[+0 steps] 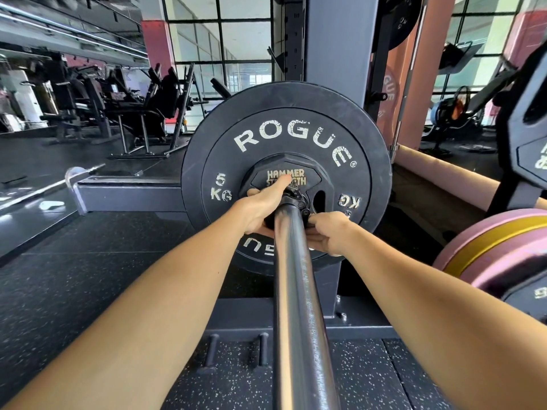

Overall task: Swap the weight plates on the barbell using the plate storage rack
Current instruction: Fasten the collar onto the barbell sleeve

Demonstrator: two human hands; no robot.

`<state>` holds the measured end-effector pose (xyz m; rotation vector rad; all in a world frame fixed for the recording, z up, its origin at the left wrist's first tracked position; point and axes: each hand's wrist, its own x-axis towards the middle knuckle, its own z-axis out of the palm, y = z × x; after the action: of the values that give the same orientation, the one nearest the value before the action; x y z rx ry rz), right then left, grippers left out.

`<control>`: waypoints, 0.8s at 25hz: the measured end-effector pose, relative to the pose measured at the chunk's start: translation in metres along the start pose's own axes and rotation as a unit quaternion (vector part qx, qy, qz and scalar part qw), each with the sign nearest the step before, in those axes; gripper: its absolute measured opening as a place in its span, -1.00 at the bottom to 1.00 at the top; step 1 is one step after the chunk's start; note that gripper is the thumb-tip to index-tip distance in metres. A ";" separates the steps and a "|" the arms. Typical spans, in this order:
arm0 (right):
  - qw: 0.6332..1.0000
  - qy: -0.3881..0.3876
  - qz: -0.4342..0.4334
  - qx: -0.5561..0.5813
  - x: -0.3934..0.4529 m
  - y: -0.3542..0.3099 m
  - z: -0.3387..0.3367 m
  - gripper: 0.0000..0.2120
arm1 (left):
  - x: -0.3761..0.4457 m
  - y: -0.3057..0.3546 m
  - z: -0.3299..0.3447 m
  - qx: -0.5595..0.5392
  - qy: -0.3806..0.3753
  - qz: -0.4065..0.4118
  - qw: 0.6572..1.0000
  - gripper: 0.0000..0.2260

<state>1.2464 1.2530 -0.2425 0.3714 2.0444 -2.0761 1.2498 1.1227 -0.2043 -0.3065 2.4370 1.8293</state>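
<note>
Barbell: the steel sleeve of the barbell [299, 291] runs from the bottom of the head view straight away from the camera, into the middle of the plates.
Large plate: a black plate [285, 134] marked ROGUE and 5 KG sits on the sleeve, upright, its face toward the camera.
Small plate: a smaller black plate [285, 180] with many flat sides, marked HAMMER STRENGTH, lies against the face of the large plate, on the same sleeve.
Collar: a dark collar [296, 199] is around the sleeve, just in front of the small plate; its details are partly hidden by the fingers.
Left hand: the left hand [263, 208] is on the left side of the sleeve, fingers half curled, thumb stretched up over the lettering of the small plate; it grasps the small plate at its lower left edge.
Right hand: the right hand [328, 232] is on the right side of the sleeve, fingers bent in and touching the collar and the lower edge of the small plate; how firm its grip is, I cannot tell.
Rack: a grey upright of the rack [340, 54] stands behind the plates.
Other plates: a pink and gold plate [497, 247] is at the right edge, well apart from the hands.
Floor: dark speckled rubber floor [88, 247] under the arms.
</note>
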 end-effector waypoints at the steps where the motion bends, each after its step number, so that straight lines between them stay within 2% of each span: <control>1: 1.000 0.001 0.005 0.007 -0.001 -0.002 -0.001 -0.69 | 0.002 0.000 0.001 0.000 0.002 0.000 1.000 -0.51; 6: 0.996 0.017 -0.018 -0.081 -0.002 -0.007 0.001 -0.74 | 0.009 -0.004 0.003 -0.025 0.043 -0.002 0.999 -0.59; 9: 0.996 0.006 -0.019 -0.086 -0.001 -0.011 -0.001 -0.77 | 0.010 -0.012 0.003 -0.005 0.082 0.028 0.996 -0.62; 13: 0.996 0.041 -0.025 -0.077 -0.002 -0.011 0.003 -0.76 | 0.006 -0.012 -0.001 -0.028 0.048 0.016 0.998 -0.60; 15: 0.992 0.066 -0.060 -0.085 0.000 -0.007 0.004 -0.82 | -0.001 -0.012 -0.002 -0.015 0.048 0.024 0.998 -0.52; 17: 0.981 0.056 -0.118 -0.146 -0.004 -0.002 0.001 -0.77 | -0.008 -0.018 -0.007 0.008 0.042 0.031 0.999 -0.48; 20: 0.959 0.022 -0.172 -0.224 -0.020 -0.004 -0.010 -0.79 | -0.023 -0.041 -0.016 0.050 0.044 0.031 0.997 -0.62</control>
<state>1.2643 1.2621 -0.2330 -0.0205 2.6739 -1.6879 1.2815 1.0990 -0.2347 -0.3145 2.6151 1.7445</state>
